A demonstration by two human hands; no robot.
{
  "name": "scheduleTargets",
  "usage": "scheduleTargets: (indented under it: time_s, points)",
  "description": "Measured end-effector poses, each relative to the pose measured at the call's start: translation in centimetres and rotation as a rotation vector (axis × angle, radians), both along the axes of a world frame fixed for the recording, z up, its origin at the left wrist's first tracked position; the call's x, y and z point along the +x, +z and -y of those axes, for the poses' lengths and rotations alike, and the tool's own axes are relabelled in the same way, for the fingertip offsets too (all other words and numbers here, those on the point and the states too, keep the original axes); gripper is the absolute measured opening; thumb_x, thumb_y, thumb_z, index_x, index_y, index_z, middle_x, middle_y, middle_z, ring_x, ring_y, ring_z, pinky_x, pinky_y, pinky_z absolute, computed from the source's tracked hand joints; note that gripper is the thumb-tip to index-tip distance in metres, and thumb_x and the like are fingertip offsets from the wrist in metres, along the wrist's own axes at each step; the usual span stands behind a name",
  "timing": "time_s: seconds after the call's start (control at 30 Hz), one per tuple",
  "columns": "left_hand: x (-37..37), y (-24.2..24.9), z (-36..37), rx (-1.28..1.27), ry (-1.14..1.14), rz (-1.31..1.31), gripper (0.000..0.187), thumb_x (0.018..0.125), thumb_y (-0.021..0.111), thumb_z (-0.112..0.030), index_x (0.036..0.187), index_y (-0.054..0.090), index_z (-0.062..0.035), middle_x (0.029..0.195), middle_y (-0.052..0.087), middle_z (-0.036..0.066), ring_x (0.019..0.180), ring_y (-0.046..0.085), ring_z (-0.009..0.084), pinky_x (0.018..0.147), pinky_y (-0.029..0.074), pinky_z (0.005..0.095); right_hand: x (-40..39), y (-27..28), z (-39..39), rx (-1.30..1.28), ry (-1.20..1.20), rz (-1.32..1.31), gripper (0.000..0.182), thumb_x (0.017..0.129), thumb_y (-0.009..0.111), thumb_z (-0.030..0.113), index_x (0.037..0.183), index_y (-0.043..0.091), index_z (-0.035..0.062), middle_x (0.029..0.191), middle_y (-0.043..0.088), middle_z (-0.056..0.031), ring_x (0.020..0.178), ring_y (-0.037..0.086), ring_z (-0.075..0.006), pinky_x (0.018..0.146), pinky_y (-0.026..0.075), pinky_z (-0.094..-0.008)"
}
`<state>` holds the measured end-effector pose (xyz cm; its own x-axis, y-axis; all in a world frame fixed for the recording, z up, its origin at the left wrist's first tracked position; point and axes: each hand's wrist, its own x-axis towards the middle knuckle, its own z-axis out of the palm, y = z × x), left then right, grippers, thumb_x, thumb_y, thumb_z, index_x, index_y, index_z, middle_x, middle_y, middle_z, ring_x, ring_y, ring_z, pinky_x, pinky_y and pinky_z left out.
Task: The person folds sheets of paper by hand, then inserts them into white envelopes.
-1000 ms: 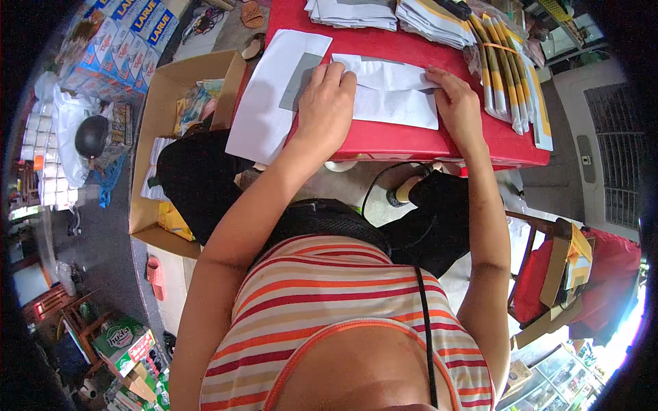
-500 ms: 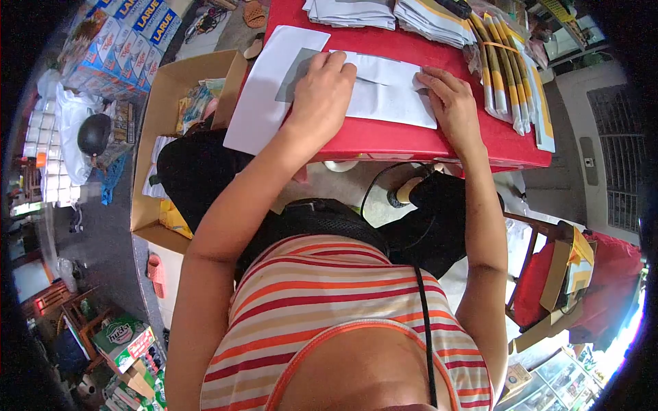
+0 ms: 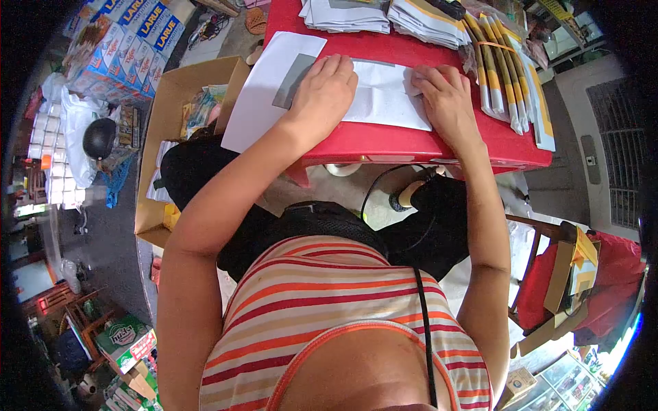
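A white folded paper sheet with creases lies across the red table, between my two hands. My left hand rests palm down on its left part, fingers stretched out over the paper. At its right end, my right hand has bent fingers closed on the edge; the thumb's grip is partly hidden. A grey panel shows beside my left hand, partly covered by it. Under that lies a larger white sheet, reaching past the table's left edge.
Stacks of folded white papers lie at the table's far side. Rubber-banded yellow-and-white bundles are at the right of the red table. An open cardboard box stands left, and a chair with a red cloth right.
My right hand has shifted slightly left and its fingers have curled more. My left hand has moved slightly down on the paper. The raised fold in the sheet's middle now lies flatter.
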<state>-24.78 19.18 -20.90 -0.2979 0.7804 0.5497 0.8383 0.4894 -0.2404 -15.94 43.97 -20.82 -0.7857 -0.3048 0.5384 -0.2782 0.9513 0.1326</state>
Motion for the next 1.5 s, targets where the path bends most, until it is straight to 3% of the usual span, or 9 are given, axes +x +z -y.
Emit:
scheduleTargets:
  time_s: [0.2, 0.4, 0.93, 1.0, 1.1, 1.13, 1.23, 1.37, 1.5]
  points:
    - [-0.1, 1.1, -0.5, -0.247, 0.098, 0.358, 0.037, 0.084, 0.057, -0.003, 0.121, 0.057, 0.0013, 0.120, 0.058, 0.018, 0.116, 0.058, 0.0332, 0.094, 0.052, 0.0441, -1.2, 0.8, 0.0, 0.154, -0.044, 0.259, 0.044, 0.090, 0.053, 0.012, 0.134, 0.058, 0.0134, 0.106, 0.062, -0.0077, 0.103, 0.060, -0.0268, 0.089, 0.045, -0.0411]
    - [0.2, 1.2, -1.0, -0.296, 0.073, 0.235, 0.069, 0.083, 0.060, 0.000, 0.149, 0.042, -0.0058, 0.148, 0.047, 0.017, 0.119, 0.056, 0.0309, 0.096, 0.052, 0.0432, -1.9, 0.8, 1.3, 0.321, -0.116, 0.257, 0.054, 0.093, 0.054, 0.018, 0.146, 0.050, 0.0226, 0.114, 0.058, -0.0043, 0.104, 0.059, -0.0250, 0.082, 0.048, -0.0430]
    - [0.5, 2.8, -1.0, -0.638, 0.441, 0.200, 0.065, 0.081, 0.062, -0.011, 0.142, 0.047, 0.0070, 0.142, 0.053, 0.028, 0.133, 0.050, 0.0351, 0.114, 0.034, 0.0458, -0.8, -0.7, 0.0, 0.374, -0.223, 0.139, 0.036, 0.091, 0.054, 0.015, 0.125, 0.063, 0.0068, 0.107, 0.058, -0.0029, 0.104, 0.054, -0.0222, 0.085, 0.044, -0.0393]
    - [-0.7, 1.5, 0.1, -0.295, 0.031, 0.095, 0.067, 0.091, 0.061, -0.023, 0.149, 0.040, 0.0024, 0.154, 0.039, 0.027, 0.145, 0.036, 0.0377, 0.121, 0.024, 0.0487, -0.6, -1.0, -0.3, 0.281, -0.172, 0.120, 0.038, 0.090, 0.055, 0.015, 0.126, 0.063, 0.0071, 0.107, 0.058, -0.0028, 0.103, 0.054, -0.0218, 0.085, 0.044, -0.0391]
    - [0.6, 1.7, 0.5, -0.277, -0.086, 0.615, 0.074, 0.097, 0.056, -0.043, 0.155, 0.033, -0.0019, 0.161, 0.027, 0.024, 0.151, 0.023, 0.0372, 0.125, 0.015, 0.0493, -0.1, -0.8, -0.6, 0.249, -0.121, 0.104, 0.042, 0.089, 0.055, 0.015, 0.130, 0.061, 0.0073, 0.110, 0.058, -0.0030, 0.104, 0.054, -0.0215, 0.088, 0.044, -0.0391]
    - [1.0, 1.8, 0.7, -0.323, -0.088, 0.587, 0.090, 0.094, 0.054, -0.061, 0.155, 0.030, 0.0007, 0.161, 0.027, 0.025, 0.151, 0.024, 0.0380, 0.124, 0.014, 0.0498, 0.1, -0.7, -0.6, 0.251, -0.122, 0.100, 0.042, 0.089, 0.055, 0.015, 0.130, 0.061, 0.0073, 0.110, 0.058, -0.0030, 0.104, 0.054, -0.0215, 0.088, 0.044, -0.0391]
    - [2.1, 2.2, 1.6, -0.345, -0.085, 0.577, 0.100, 0.088, 0.059, -0.066, 0.154, 0.029, 0.0032, 0.161, 0.026, 0.025, 0.151, 0.022, 0.0376, 0.124, 0.015, 0.0502, 1.1, -0.3, -0.1, 0.227, -0.096, 0.101, 0.045, 0.089, 0.054, 0.015, 0.132, 0.060, 0.0072, 0.113, 0.058, -0.0038, 0.105, 0.055, -0.0218, 0.090, 0.044, -0.0397]
    - [4.2, 2.2, 4.1, -0.331, -0.123, 0.586, 0.107, 0.080, 0.070, -0.063, 0.153, 0.030, 0.0047, 0.161, 0.026, 0.024, 0.151, 0.023, 0.0369, 0.124, 0.016, 0.0505, 3.7, 0.9, 0.7, 0.137, -0.075, 0.177, 0.044, 0.088, 0.054, 0.013, 0.131, 0.060, 0.0059, 0.118, 0.059, -0.0071, 0.106, 0.055, -0.0250, 0.093, 0.044, -0.0412]
    - [5.3, 1.4, 6.8, -0.272, -0.161, 0.595, 0.092, 0.080, 0.078, -0.035, 0.151, 0.034, 0.0037, 0.160, 0.028, 0.022, 0.150, 0.025, 0.0383, 0.122, 0.024, 0.0469, 6.2, 2.3, 1.1, -0.058, -0.057, 0.307, 0.045, 0.084, 0.057, 0.005, 0.129, 0.061, 0.0043, 0.129, 0.059, -0.0100, 0.112, 0.054, -0.0286, 0.097, 0.043, -0.0439]
